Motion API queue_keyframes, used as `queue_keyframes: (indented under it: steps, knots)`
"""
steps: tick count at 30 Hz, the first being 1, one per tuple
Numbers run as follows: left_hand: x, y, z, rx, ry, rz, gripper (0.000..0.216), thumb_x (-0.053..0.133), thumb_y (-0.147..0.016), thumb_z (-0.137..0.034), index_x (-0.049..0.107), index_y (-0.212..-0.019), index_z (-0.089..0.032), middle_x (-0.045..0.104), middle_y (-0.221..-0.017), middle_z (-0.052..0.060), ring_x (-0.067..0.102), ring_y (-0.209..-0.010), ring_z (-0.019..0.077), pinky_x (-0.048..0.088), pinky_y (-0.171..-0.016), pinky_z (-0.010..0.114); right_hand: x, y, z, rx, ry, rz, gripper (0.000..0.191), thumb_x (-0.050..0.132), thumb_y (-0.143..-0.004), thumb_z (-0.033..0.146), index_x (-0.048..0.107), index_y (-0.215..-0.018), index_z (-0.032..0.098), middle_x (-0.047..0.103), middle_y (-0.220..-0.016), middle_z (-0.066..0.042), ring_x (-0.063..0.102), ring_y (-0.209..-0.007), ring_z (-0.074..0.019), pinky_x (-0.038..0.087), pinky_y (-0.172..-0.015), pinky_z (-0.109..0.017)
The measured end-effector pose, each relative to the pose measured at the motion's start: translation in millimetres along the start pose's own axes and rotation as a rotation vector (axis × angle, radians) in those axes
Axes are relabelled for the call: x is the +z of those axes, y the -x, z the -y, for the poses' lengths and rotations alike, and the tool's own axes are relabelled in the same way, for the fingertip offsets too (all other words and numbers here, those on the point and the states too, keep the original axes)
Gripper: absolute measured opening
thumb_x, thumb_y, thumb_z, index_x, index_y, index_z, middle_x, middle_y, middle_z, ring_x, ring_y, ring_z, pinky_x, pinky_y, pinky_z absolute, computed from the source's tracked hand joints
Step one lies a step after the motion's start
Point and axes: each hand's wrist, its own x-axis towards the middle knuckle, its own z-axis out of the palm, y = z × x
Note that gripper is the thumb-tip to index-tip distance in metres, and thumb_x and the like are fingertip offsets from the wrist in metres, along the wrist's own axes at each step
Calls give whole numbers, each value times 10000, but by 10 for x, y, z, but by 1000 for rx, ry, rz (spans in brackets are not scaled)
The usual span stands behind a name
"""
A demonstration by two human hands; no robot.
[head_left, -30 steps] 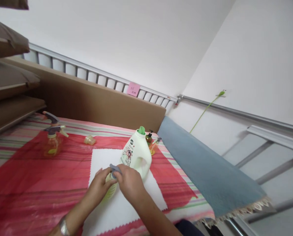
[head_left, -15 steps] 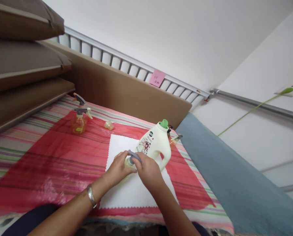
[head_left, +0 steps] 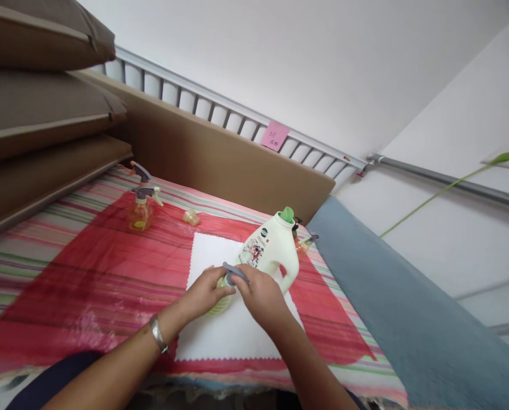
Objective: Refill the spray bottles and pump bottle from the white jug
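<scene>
My left hand is wrapped round the neck of a small clear bottle with yellowish contents. On top of that bottle is a grey spray head, gripped by the fingers of my right hand. The bottle's lower part shows beneath my left hand, over a white zigzag-edged cloth. Just behind my right hand stands a large pale-green jug with a handle, a printed label and a green piece at its mouth. My fingers partly hide the spray head and the bottle neck.
Spray bottles stand at the back left and, partly hidden, behind the jug. A small translucent cap lies on the red sheet. Brown cushions are stacked at left; a brown board borders the back.
My left hand has shifted slightly on the bottle, and more of the bottle's yellowish lower part shows. Both hands stay at the bottle and spray head.
</scene>
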Motion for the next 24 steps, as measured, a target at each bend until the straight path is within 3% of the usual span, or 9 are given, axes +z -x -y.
queue_keyframes:
  steps: [2, 4, 6, 9, 11, 14, 19, 24]
  knots:
    - [16, 1, 5, -45, -77, -110, 225, 667, -713, -318, 625, -907, -211, 674, -928, 39, 588, -941, 245, 359, -952, 419, -17, -6, 18, -18, 15, 1, 207, 443, -876, 293, 611, -977, 226, 674, -923, -30, 607, -859, -178, 375, -692, -241]
    - [35, 11, 14, -54, -74, -177, 333, 715, -661, -321, 606, -953, -206, 663, -962, 49, 581, -948, 251, 372, -936, 421, -29, -15, 35, -32, 37, 11, 222, 438, -878, 295, 612, -1000, 233, 675, -938, -30, 607, -870, -182, 375, -695, -246]
    - [42, 23, 26, -25, -3, -136, 430, 699, -681, -323, 570, -1073, -202, 638, -1069, 72, 566, -1004, 247, 399, -912, 387, -36, -24, 44, -40, 52, 20, 232, 435, -878, 294, 612, -1017, 237, 677, -958, -30, 607, -881, -184, 376, -701, -251]
    - [28, 31, 41, 10, 34, -56, 337, 615, -764, -322, 591, -1078, -201, 644, -1079, 74, 566, -1014, 236, 414, -894, 353, -50, -33, 52, -62, 53, 18, 228, 442, -874, 284, 611, -1020, 239, 678, -982, -24, 606, -902, -184, 378, -715, -252]
    - [14, 24, 39, 6, -3, -98, 270, 620, -759, -326, 627, -997, -198, 666, -1003, 68, 577, -967, 240, 422, -874, 357, -72, -39, 64, -78, 51, 13, 216, 449, -872, 280, 614, -1002, 236, 681, -975, -20, 607, -899, -182, 378, -716, -250]
    - [-7, 17, 13, 12, 9, -157, 348, 678, -709, -327, 605, -1019, -188, 658, -1017, 69, 575, -965, 242, 430, -866, 355, -126, -51, 100, -96, 62, 2, 211, 449, -873, 281, 615, -996, 238, 682, -962, -16, 608, -893, -178, 378, -719, -249]
    - [-33, 29, -2, 46, 111, -28, 385, 583, -797, -304, 536, -1164, -197, 601, -1186, 72, 531, -1101, 222, 387, -955, 342, -196, -80, 144, -113, 88, 18, 208, 464, -865, 277, 622, -995, 242, 683, -960, -14, 610, -894, -180, 388, -733, -256]
    - [-10, 26, 38, 18, 113, -52, 356, 593, -790, -304, 568, -1127, -195, 632, -1142, 67, 566, -1050, 224, 411, -922, 338, -196, -89, 93, -127, -16, 20, 209, 493, -846, 297, 644, -980, 243, 687, -949, -15, 608, -899, -182, 412, -780, -278]
